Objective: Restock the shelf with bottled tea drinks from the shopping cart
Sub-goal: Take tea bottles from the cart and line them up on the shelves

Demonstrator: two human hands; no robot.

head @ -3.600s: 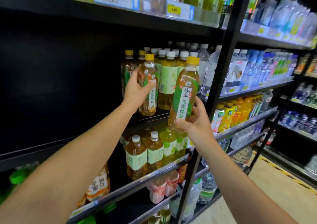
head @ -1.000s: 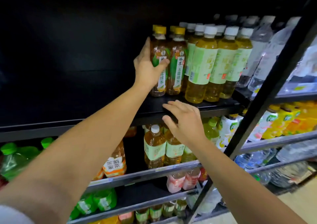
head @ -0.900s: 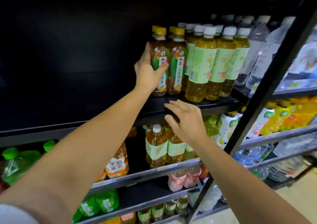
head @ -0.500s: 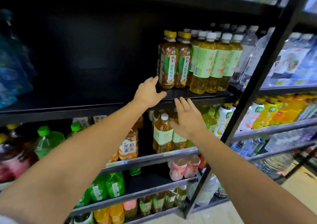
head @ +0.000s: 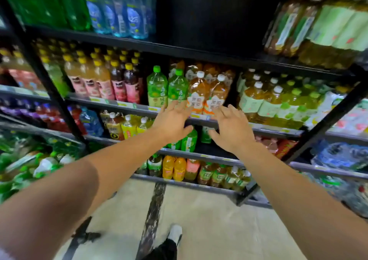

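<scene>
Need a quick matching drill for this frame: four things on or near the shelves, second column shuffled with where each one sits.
Things:
1. blue water bottles
2. green-capped bottles
3. left hand
4. white shoe

Places:
A. on the floor, bottom centre
B. in front of the shelf edge, fingers spread, holding nothing
C. top shelf, left of the dark gap
D. middle shelf, left of the orange white-capped tea bottles

Pairs: 1-C, 2-D, 3-B, 4-A
</scene>
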